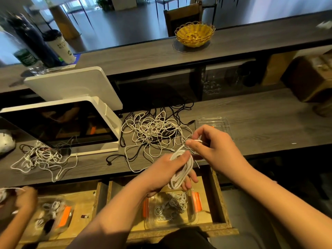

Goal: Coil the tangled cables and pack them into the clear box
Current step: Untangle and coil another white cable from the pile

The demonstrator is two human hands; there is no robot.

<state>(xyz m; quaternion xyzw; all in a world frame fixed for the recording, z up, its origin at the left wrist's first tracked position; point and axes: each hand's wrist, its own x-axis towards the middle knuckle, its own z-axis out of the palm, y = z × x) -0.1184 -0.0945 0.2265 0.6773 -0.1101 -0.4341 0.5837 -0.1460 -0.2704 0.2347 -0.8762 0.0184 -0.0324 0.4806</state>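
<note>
My left hand [167, 170] grips a coiled white cable [181, 169] above an open drawer. Just above it, my right hand [213, 148] pinches the loose end of that cable [196, 140] between thumb and fingers. Below the coil sits the clear box [195, 215] with orange latches, holding several coiled white cables. A tangle of white and black cables [152, 132] lies on the grey counter [260, 123] behind my hands. The box's clear lid [213, 123] rests on the counter beside the tangle.
A white screen terminal [62, 123] stands at the left, with a second cable tangle [41, 157] before it. Another person's hand [25, 198] works at the lower left over a second clear box [55, 216]. A yellow basket [195, 34] sits on the upper shelf.
</note>
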